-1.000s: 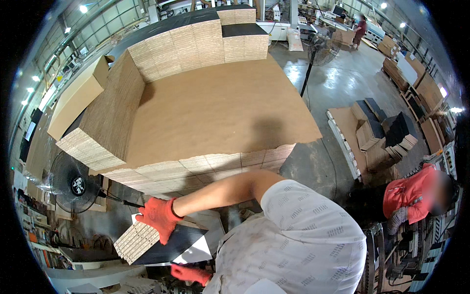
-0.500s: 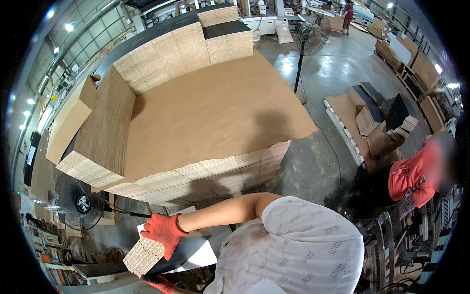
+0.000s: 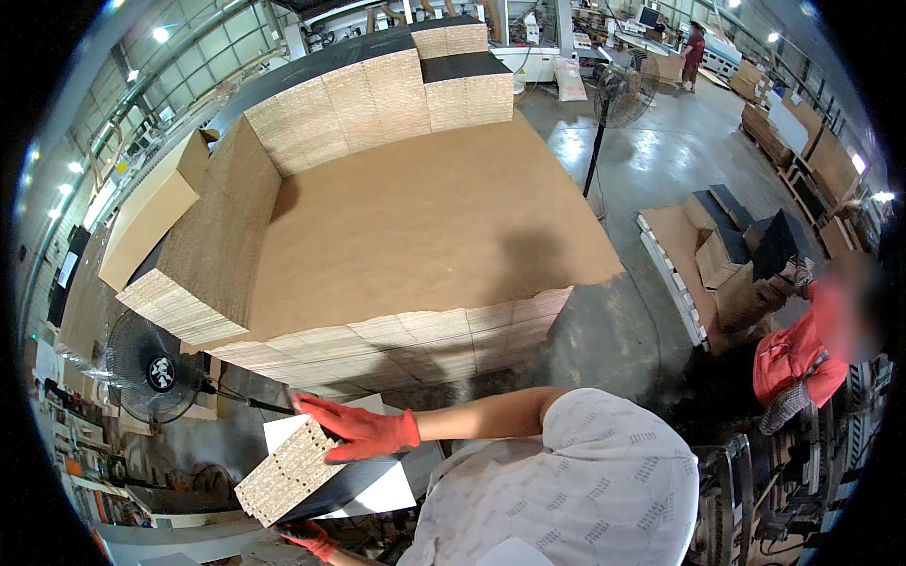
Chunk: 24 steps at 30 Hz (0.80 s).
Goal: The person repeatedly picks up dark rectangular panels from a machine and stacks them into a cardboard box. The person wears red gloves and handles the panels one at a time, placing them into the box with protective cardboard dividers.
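Note:
A stack of particle-board strips (image 3: 281, 474), with speckled edges, rows of dark holes and a black side, lies at the lower left. My right hand (image 3: 363, 432), in a red glove, is at the stack's upper end, fingers stretched and spread; the thumb side touches the boards. At the lower edge of the stack is my left hand (image 3: 310, 538), in a red glove with dark fingertips; its fingers press against the boards and are partly hidden. White sheets (image 3: 385, 489) show beside and under the stack.
A large brown-covered platform (image 3: 415, 226) of stacked boards is ahead, with board piles (image 3: 340, 108) along its far and left sides. A black fan (image 3: 156, 366) stands left, another fan (image 3: 623, 94) far right. A co-worker in red (image 3: 797, 354) is at right, near a pallet (image 3: 675, 274).
My right hand has shifted right and slightly up, from over the stack to its end, its fingers spreading. My left hand stays low by the stack. The view has shifted slightly.

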Each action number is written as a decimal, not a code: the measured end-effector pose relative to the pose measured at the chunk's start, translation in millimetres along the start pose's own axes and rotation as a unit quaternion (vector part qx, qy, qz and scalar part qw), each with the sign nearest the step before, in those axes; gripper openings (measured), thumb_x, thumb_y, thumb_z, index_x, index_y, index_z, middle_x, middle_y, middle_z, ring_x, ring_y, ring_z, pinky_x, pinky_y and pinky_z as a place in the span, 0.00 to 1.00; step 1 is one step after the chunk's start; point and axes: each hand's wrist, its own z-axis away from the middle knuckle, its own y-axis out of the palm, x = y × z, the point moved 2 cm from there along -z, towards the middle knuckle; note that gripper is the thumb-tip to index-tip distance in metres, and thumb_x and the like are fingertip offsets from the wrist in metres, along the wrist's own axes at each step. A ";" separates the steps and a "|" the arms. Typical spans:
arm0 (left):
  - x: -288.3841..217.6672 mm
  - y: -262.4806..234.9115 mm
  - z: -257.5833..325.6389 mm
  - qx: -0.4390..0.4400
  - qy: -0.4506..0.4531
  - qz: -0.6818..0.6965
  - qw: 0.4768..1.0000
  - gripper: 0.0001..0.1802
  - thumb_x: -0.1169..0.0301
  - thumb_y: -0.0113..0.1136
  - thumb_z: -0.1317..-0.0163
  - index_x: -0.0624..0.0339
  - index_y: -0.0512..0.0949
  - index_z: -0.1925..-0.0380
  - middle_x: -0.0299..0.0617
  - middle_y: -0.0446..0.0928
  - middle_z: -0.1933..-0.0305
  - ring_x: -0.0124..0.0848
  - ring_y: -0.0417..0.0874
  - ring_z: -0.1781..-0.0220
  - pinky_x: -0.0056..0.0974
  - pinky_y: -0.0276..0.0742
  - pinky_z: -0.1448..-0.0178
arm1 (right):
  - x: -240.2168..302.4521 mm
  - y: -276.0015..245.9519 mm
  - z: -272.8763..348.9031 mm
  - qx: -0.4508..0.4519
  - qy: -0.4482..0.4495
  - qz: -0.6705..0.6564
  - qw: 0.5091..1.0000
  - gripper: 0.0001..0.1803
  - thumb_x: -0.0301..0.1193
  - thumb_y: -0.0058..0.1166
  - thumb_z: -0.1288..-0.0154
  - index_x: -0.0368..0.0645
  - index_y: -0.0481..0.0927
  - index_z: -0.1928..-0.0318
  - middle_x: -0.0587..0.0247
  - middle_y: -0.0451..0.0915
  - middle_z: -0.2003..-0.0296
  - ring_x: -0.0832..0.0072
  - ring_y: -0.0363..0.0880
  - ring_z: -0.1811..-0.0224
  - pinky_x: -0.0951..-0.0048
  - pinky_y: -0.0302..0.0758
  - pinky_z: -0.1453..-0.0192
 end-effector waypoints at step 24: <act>-103.1 43.9 11.6 0.061 -0.179 0.371 0.909 0.34 0.60 0.51 0.25 0.62 0.60 0.24 0.45 0.63 0.22 0.37 0.62 0.22 0.41 0.55 0.20 | -198.5 66.3 186.1 -0.178 0.007 0.239 0.954 0.42 0.15 0.44 0.33 0.30 0.45 0.21 0.50 0.66 0.35 0.64 0.69 0.42 0.69 0.67 0.34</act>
